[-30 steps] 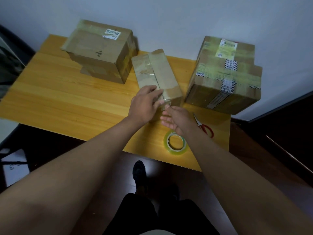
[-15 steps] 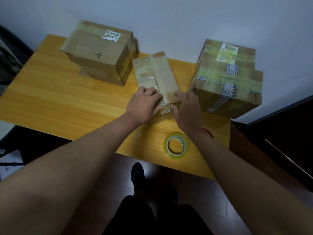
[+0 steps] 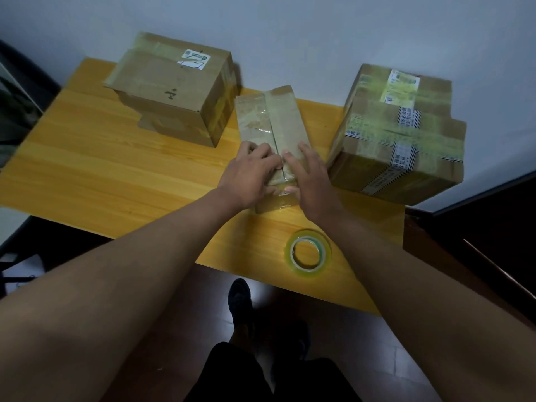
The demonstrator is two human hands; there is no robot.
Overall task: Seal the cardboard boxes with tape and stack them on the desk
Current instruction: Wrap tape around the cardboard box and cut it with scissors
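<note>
While both hands were laid on top of it, the long narrow box (image 3: 275, 132) was kept flat in the middle of the desk (image 3: 95, 166). The left hand (image 3: 251, 174) was pressed on its near left flap, fingers loosely bent, nothing held. The right hand (image 3: 309, 175) was spread flat on the near right flap, fingers straight. The near end of the box was partly hidden by both hands. A big box (image 3: 174, 88) was seen left of the narrow box, and a taped box (image 3: 400, 134) right of it, each close beside. The tape roll (image 3: 309, 253) was left nearer than the narrow box, touched by nobody. The words on the box labels could not be read.
</note>
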